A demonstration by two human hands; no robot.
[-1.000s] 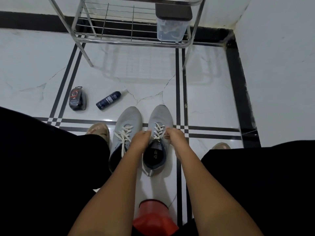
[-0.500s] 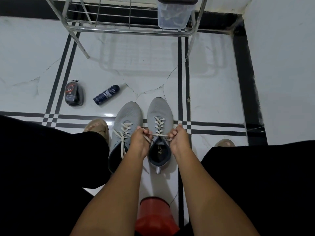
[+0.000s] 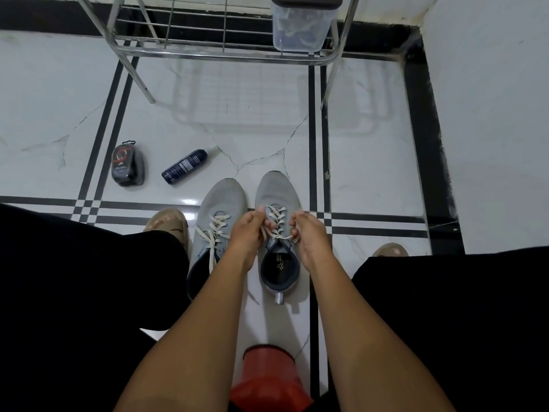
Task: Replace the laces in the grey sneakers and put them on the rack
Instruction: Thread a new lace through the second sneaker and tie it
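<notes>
Nearest to the camera a red stool (image 3: 269,382) stands between the two forearms. Beyond it, the left hand (image 3: 248,230) and the right hand (image 3: 309,233) each pinch the white lace (image 3: 277,226) over the right grey sneaker (image 3: 276,233), which stands on the floor just beside the left grey sneaker (image 3: 215,224). Farther away lie a spray bottle (image 3: 187,166) and a dark pack (image 3: 127,165), and behind them stands the metal rack (image 3: 225,55).

No legible text or labels

Dim, cool indoor light from above; small glare spot on floor tiles (image 3: 190,201). Soft shadows under rack (image 3: 225,52). Wide-angle bend at edges, pic slightly soft, dark trousers (image 3: 89,278) lose all detail.
</notes>
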